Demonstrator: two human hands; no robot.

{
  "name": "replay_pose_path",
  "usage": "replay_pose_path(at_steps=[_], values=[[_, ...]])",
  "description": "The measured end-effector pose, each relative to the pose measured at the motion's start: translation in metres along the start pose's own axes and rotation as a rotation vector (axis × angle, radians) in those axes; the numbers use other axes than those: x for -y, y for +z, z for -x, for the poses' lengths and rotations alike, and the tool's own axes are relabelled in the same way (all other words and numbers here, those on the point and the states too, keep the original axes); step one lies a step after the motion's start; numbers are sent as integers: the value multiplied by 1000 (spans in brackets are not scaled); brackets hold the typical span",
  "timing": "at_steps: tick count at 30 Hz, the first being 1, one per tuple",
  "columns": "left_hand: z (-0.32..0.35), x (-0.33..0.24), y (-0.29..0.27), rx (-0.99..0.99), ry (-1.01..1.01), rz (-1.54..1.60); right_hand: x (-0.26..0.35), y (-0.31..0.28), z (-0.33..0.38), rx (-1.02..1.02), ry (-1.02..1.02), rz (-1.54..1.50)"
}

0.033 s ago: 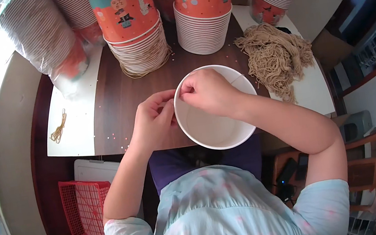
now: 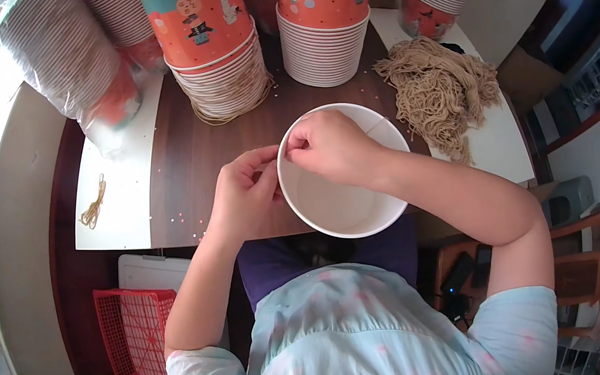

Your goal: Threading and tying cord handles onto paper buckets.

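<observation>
A white paper bucket [image 2: 346, 207], its open mouth facing up, is at the table's near edge in front of me. My right hand [image 2: 337, 146] reaches into it, fingertips pinched together against the left inner wall. On the outside of that same wall, my left hand [image 2: 244, 190] has its thumb and fingers bent together, touching the bucket just below the rim. Whatever lies between the fingertips of either hand is too small or hidden to make out. A thin line crosses the bucket's right inner wall; I cannot tell whether it is a seam or a cord.
Beyond the bucket stand two stacks of orange and green paper buckets, the left stack [image 2: 200, 26] draped with cords, the right stack [image 2: 329, 49] without. A heap of tan cords [image 2: 445, 90] lies at right, a small cord bundle [image 2: 94, 203] at left. Plastic-wrapped stacks [image 2: 59, 53] stand behind.
</observation>
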State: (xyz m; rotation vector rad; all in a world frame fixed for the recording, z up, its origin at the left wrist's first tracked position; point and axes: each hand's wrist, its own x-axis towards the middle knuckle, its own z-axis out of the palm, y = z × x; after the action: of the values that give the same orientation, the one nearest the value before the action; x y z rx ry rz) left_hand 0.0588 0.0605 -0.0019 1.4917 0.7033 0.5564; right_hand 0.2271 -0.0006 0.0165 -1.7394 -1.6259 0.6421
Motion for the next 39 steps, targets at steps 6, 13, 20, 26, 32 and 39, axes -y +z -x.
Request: replay_pose_path(at_steps=[6,13,20,26,32,39], values=[[9,-2,5,-45,168,-234,12,-7,7,106,80,17],[16,-4,18,-173,522,-693,16,-11,13,121,-27,124],[17,21,17,-279,247,-160,-3,-20,20,217,-24,-176],[46,40,-12,-204,132,514,15,-61,43,386,140,146],[66,13,1,-77,199,668,49,-33,87,67,-265,434],[65,10,12,-34,121,703,26,1,82,-329,-449,644]])
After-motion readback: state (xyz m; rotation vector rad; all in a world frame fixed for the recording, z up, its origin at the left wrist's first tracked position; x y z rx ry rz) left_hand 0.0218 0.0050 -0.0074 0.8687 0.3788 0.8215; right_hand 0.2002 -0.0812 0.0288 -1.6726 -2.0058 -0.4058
